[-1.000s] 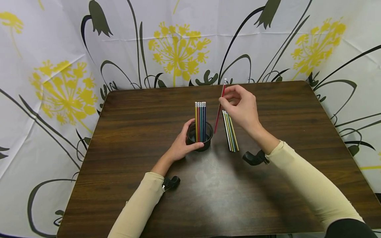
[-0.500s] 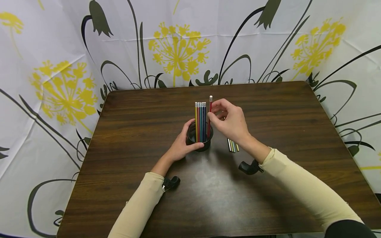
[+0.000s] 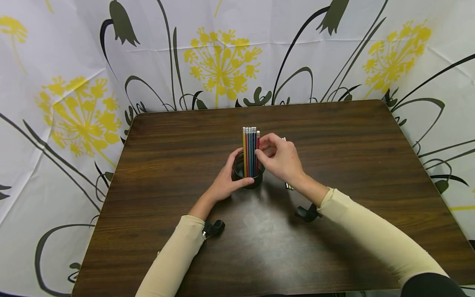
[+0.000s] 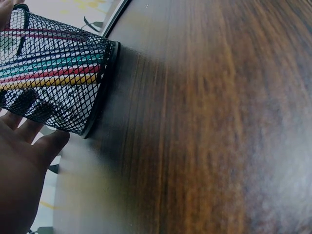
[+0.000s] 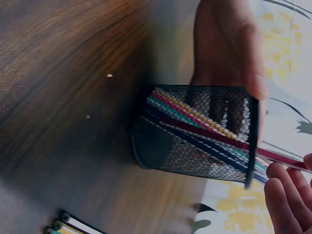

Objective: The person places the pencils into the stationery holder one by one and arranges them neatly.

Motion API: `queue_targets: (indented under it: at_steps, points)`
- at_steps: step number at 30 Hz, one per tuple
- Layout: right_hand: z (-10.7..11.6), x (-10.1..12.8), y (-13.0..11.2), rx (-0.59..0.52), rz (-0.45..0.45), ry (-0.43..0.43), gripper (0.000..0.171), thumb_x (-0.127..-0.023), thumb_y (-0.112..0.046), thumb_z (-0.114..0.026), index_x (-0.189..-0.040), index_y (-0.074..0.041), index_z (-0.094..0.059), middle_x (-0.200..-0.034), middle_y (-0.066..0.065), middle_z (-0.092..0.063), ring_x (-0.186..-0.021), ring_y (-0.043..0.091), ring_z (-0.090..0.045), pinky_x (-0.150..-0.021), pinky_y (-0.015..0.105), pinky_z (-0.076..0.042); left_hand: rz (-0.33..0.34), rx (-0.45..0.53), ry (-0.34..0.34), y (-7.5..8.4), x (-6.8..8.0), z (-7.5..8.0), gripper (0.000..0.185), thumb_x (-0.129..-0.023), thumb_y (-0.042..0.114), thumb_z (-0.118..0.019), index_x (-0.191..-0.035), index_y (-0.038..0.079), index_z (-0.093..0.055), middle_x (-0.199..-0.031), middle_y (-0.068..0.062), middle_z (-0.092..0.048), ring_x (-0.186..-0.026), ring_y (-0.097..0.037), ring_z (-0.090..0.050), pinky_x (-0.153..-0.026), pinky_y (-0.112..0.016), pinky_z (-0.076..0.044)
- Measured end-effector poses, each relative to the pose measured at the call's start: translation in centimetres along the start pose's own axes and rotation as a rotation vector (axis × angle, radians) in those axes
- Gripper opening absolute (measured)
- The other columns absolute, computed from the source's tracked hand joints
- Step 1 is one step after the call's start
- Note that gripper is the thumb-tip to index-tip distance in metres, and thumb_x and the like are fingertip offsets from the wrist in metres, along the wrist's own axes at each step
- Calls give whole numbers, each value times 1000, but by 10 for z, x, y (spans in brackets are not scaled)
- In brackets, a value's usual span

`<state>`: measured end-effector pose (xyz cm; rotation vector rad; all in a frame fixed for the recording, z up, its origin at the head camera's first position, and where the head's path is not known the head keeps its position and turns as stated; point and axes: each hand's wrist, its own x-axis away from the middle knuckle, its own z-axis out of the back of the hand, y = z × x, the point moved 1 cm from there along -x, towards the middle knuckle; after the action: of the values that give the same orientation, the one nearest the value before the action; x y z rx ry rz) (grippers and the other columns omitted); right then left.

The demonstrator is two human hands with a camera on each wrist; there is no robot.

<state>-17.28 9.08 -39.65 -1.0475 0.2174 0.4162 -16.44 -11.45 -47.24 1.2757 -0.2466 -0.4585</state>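
Left hand gripped the mesh cup mid-table; right hand pinched the red pencil standing in it. No readable writing.

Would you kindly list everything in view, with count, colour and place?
Mesh cup: one, black, upright at the table's middle.
Pencils in the cup: about six, yellow, red, green and blue, standing with eraser ends up.
Red pencil: one, at the right of that bunch, in the cup.
Loose pencils: a few, mostly hidden behind the right wrist, lying on the table.
Table: one, dark brown wood grain.
Curtain: white with yellow flowers and dark stems, behind the table.
Wrist cameras: two, black, one at each wrist.
Left hand: grips the cup.
Right hand: pinches the red pencil.
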Motion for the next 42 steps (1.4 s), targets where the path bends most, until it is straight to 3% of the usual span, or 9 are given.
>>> queue_targets:
  at_steps: [4,12,20,28,32,35,38,42]
  points:
    - [-3,0,5,17,-23,2,17,-87,-10,-72,-102,-8,-64,-87,1,-71,-65,10,-67,-59,30,-54,3,4,-3,3,1,0,89,-89,12,-73,-156,17,-14,-154,-15,-30,-138,-30,-32,-111,-59,-23]
    - [-3,-6,11,74,-38,37,15,-87,-11,-72,-100,-6,-65,-83,1,-71,-62,11,-65,-57,30,-52,23,-45,32,-10,-1,-1,88,-88,18,-75,-153,34,-17,-152,-2,-34,-137,-19,-35,-111,-52,-26]
    - [-4,-14,13,103,-132,24,17,-87,-14,-73,-100,-6,-65,-82,2,-71,-67,16,-66,-62,33,-52,15,-7,19,-9,-1,-1,90,-88,15,-74,-155,28,-15,-156,-5,-28,-138,-23,-32,-112,-54,-24]
    - [-7,-22,16,141,-209,-26,17,-90,-18,-70,-104,-10,-66,-83,0,-71,-66,11,-66,-62,34,-50,0,-16,16,-9,-1,0,87,-88,21,-75,-152,35,-18,-153,2,-31,-137,-17,-33,-112,-50,-25]
    - [-9,-25,17,154,-235,-42,17,-90,-19,-69,-104,-11,-66,-83,0,-71,-68,11,-66,-63,34,-49,9,-19,6,-4,0,0,88,-89,17,-74,-155,27,-16,-155,-4,-29,-139,-21,-31,-113,-52,-23]
    - [-7,-26,17,146,-256,-66,18,-90,-19,-69,-106,-10,-66,-84,0,-71,-67,11,-66,-63,33,-49,21,-23,4,-4,0,0,89,-89,15,-73,-155,25,-15,-155,-6,-28,-140,-22,-30,-113,-52,-22]
    - [-4,-26,17,125,-281,-93,23,-91,-20,-69,-110,-8,-66,-86,1,-71,-68,12,-67,-63,33,-49,12,-23,10,-9,-1,-1,88,-88,21,-74,-154,32,-16,-155,-1,-29,-139,-18,-30,-113,-51,-23]
    - [5,-26,24,50,-329,-125,28,-93,-24,-68,-115,-7,-66,-89,5,-72,-71,22,-71,-59,33,-53,-4,-14,16,-9,-1,0,88,-88,26,-76,-153,35,-18,-153,1,-31,-138,-17,-32,-112,-52,-25]
